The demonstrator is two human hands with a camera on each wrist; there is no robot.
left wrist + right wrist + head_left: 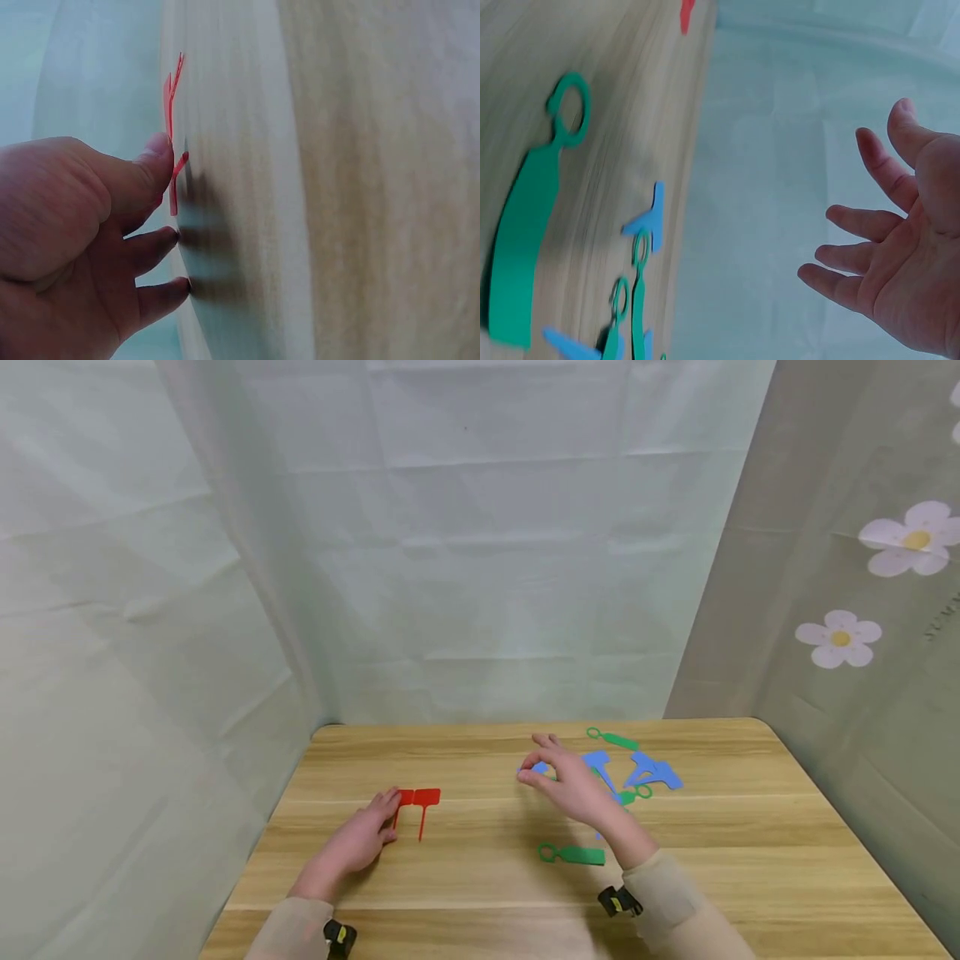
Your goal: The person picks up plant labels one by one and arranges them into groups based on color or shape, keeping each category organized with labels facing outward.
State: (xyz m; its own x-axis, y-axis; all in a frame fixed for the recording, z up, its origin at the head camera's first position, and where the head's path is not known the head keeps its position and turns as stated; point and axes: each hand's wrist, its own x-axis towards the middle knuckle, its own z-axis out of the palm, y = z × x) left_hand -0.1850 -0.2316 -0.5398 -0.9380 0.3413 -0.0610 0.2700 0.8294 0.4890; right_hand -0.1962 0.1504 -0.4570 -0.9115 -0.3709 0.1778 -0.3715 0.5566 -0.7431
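On the left of the table in the head view, two red T-shaped plant labels (427, 797) lie side by side, heads touching. My left hand (362, 833) is down at the left one, fingertips on its head and thumb near its stem. In the left wrist view, the thumb (155, 159) overlaps the red labels (174, 105), and the other fingertips touch the tabletop. My right hand (572, 785) hovers empty over the table, fingers loosely bent and spread apart in the right wrist view. Beyond its fingertips lies a blue T-shaped label (542, 767), partly hidden.
Blue T-shaped labels (664, 774) and green ring-ended tags (621, 742) lie scattered at the right back. A larger-looking green tag (581, 856) lies nearer, beside the right forearm. Pale cloth walls (480, 568) enclose the wooden table (480, 893).
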